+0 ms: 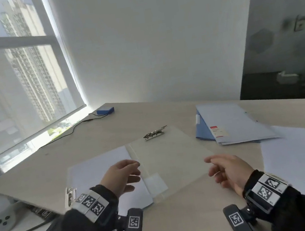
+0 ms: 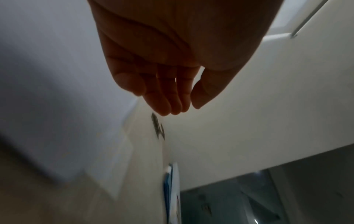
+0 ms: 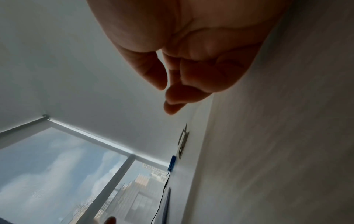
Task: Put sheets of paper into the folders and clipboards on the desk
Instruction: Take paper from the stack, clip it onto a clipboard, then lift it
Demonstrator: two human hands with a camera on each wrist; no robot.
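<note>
Left hand (image 1: 120,177): fingers loose, holding nothing — above the seam between paper and clear clipboard.
Right hand (image 1: 229,171): relaxed, empty, near the clipboard's right edge.
Clear clipboard (image 1: 170,156): flat at centre, metal clip (image 1: 155,133) far.
Paper (image 1: 99,163): left, on another clipboard.
Blue folders (image 1: 234,122): far right — more sheets (image 1: 301,153) nearer.

Left hand (image 2: 172,60) empty, fingers (image 2: 162,103) relaxed (blurred clip (image 2: 159,128) beyond).
</note>
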